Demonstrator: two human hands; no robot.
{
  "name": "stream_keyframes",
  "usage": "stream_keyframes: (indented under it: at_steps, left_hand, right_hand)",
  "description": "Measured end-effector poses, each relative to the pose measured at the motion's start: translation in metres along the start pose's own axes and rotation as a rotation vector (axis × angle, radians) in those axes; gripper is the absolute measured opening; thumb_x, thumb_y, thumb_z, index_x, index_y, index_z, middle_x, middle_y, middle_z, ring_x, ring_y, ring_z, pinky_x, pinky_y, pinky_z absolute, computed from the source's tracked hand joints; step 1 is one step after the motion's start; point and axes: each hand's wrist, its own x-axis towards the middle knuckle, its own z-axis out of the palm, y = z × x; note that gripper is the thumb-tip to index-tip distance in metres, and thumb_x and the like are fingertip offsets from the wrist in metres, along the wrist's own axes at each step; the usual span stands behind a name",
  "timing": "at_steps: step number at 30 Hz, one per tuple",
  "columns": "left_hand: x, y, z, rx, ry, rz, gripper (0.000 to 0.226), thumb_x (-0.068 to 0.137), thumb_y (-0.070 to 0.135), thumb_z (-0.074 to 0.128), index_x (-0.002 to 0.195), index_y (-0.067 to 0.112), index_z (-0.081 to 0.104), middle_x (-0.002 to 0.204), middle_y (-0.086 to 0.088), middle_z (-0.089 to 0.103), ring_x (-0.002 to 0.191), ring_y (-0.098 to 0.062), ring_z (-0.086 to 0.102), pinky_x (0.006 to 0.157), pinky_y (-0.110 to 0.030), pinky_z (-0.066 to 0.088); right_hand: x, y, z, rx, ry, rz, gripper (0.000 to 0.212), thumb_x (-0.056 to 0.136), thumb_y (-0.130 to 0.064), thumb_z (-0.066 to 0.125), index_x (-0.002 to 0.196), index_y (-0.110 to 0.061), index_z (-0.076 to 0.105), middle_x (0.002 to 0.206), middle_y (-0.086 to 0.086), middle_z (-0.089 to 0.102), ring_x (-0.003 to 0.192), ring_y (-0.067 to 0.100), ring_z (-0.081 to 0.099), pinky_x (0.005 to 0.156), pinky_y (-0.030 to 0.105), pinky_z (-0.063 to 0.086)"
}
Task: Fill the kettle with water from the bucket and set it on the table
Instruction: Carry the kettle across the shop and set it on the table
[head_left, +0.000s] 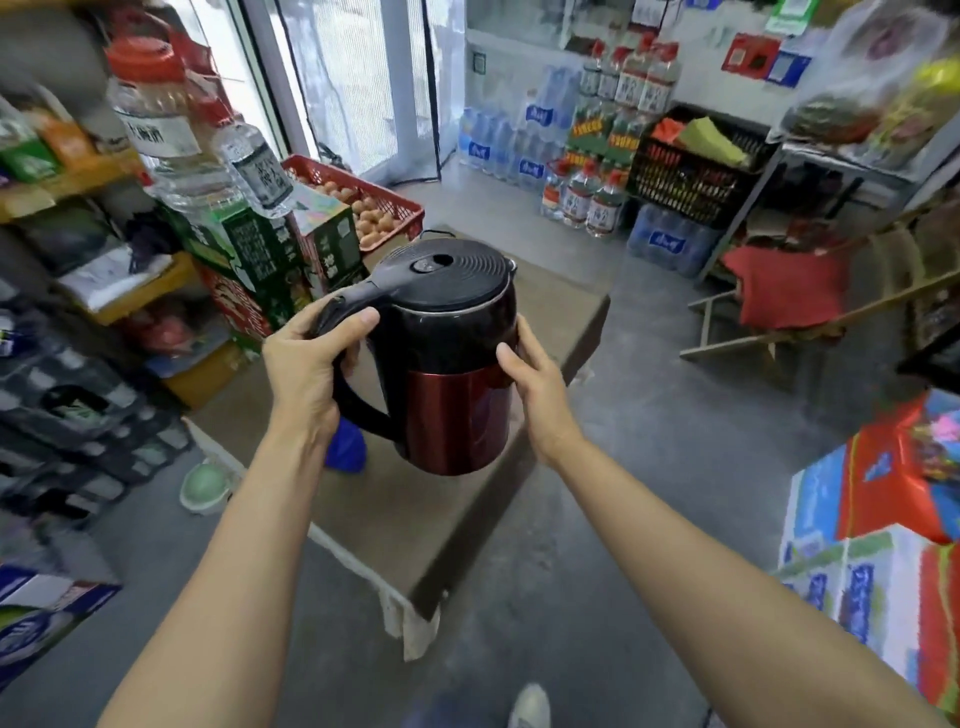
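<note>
Two hands hold one kettle (457, 364) above the bare tabletop (415, 519): left hand (306, 364) in a closed grip on its handle, right hand (535, 384) steadying its side; open floor (649, 467) lies to the right.

Single head-worn wide-angle view, facing forward and steeply down, close over both forearms; low table (447, 525) sits centre frame, shop floor (675, 467) and stacked goods fill the edges.

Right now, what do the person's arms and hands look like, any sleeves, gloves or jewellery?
Both forearms are bare up to the frame's bottom edge, with no sleeves showing. The left hand and right hand wear no gloves, and no watch, bracelet or ring shows.
</note>
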Motion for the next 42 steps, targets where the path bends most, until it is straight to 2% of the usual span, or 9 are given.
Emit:
stream_keyframes:
  at_steps: [2,6,12,20,24,28,31,37,42]
  left_hand:
    - [0.024,-0.005,0.007,-0.004,0.044,-0.008,0.040,0.051,0.023,0.089,0.089,0.017,0.079,0.060,0.003,0.063,0.046,-0.012,0.044,0.044,-0.023,0.035]
    - [0.075,-0.015,0.020,0.016,0.092,-0.004,0.040,0.051,0.024,0.090,0.089,0.019,0.080,0.063,0.003,0.066,0.051,-0.013,0.048,0.045,-0.022,0.038]
    - [0.152,-0.037,0.029,0.069,0.138,0.003,0.031,0.063,0.012,0.087,0.092,0.020,0.079,0.067,0.004,0.071,0.057,-0.014,0.053,0.047,-0.021,0.041]
    - [0.220,-0.066,0.035,0.075,0.196,-0.012,0.039,0.066,0.010,0.085,0.103,0.008,0.076,0.061,0.004,0.065,0.050,-0.009,0.047,0.045,-0.021,0.037]
    - [0.239,-0.075,0.038,0.059,0.263,-0.001,0.030,0.067,0.006,0.084,0.095,0.013,0.078,0.059,0.003,0.062,0.049,-0.012,0.042,0.043,-0.021,0.033]
    - [0.247,-0.081,0.045,0.080,0.330,0.009,0.030,0.069,0.001,0.081,0.096,0.013,0.076,0.060,0.006,0.065,0.049,-0.010,0.044,0.043,-0.020,0.033]
    - [0.249,-0.087,0.047,0.091,0.402,0.025,0.033,0.069,0.002,0.080,0.101,0.006,0.074,0.057,0.007,0.062,0.047,-0.008,0.044,0.044,-0.020,0.032]
    - [0.246,-0.101,0.053,0.086,0.514,0.077,0.030,0.071,0.002,0.080,0.099,0.010,0.075,0.058,0.004,0.060,0.048,-0.010,0.041,0.044,-0.020,0.032]
    - [0.239,-0.108,0.043,0.103,0.576,0.080,0.035,0.070,0.006,0.082,0.104,0.010,0.075,0.061,0.004,0.063,0.052,-0.014,0.042,0.045,-0.021,0.034]
  right_hand:
    - [0.034,-0.001,-0.004,-0.025,-0.057,0.010,0.055,0.101,-0.001,0.050,0.154,-0.008,0.039,0.148,0.001,0.053,0.117,-0.007,0.059,0.100,0.013,0.045]
    - [0.096,0.003,-0.003,-0.039,-0.101,0.009,0.056,0.098,-0.005,0.052,0.153,-0.007,0.040,0.153,0.007,0.050,0.140,0.015,0.049,0.114,0.026,0.040]
    - [0.184,0.015,0.003,-0.076,-0.115,0.038,0.060,0.093,-0.013,0.056,0.151,-0.008,0.043,0.152,0.007,0.053,0.141,0.019,0.048,0.119,0.038,0.035]
    - [0.267,0.034,0.004,-0.062,-0.129,0.136,0.065,0.091,-0.015,0.058,0.153,-0.013,0.042,0.152,0.000,0.053,0.140,0.013,0.048,0.117,0.032,0.037]
    - [0.299,0.045,0.002,-0.043,-0.207,0.147,0.054,0.098,-0.002,0.050,0.151,-0.010,0.044,0.150,0.002,0.055,0.137,0.012,0.051,0.108,0.021,0.043]
    - [0.324,0.053,0.001,-0.026,-0.279,0.168,0.053,0.097,-0.002,0.050,0.149,-0.013,0.047,0.150,0.002,0.055,0.138,0.013,0.050,0.111,0.024,0.042]
    - [0.342,0.059,-0.001,-0.012,-0.347,0.209,0.052,0.099,-0.003,0.048,0.149,-0.015,0.047,0.149,0.000,0.056,0.138,0.014,0.051,0.105,0.018,0.046]
    - [0.370,0.062,-0.002,-0.017,-0.487,0.298,0.045,0.104,-0.008,0.042,0.146,-0.022,0.050,0.129,-0.012,0.066,0.101,-0.012,0.065,0.073,0.006,0.051]
    - [0.381,0.071,0.003,-0.032,-0.561,0.335,0.047,0.105,-0.010,0.041,0.150,-0.022,0.047,0.126,-0.012,0.066,0.097,-0.011,0.067,0.073,0.008,0.051]
